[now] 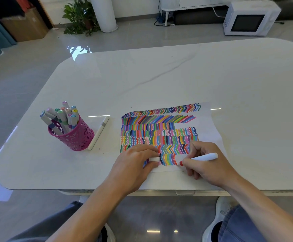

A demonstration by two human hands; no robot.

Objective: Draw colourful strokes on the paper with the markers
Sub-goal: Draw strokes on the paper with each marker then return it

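A glossy white marble-look table (159,81) bears a white paper sheet (212,123) crowded with coloured stroke rows; the right hand (206,165) grips a white red-tipped marker (199,158), tip on the bottom row; the left hand (135,163) pinches a small white cap (154,159) on the sheet; a pink perforated metal cup (76,135) of markers stands well left, a loose white marker (98,132) just beside it.

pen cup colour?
Pink, with cut-out pattern; cup shows best in the head view.
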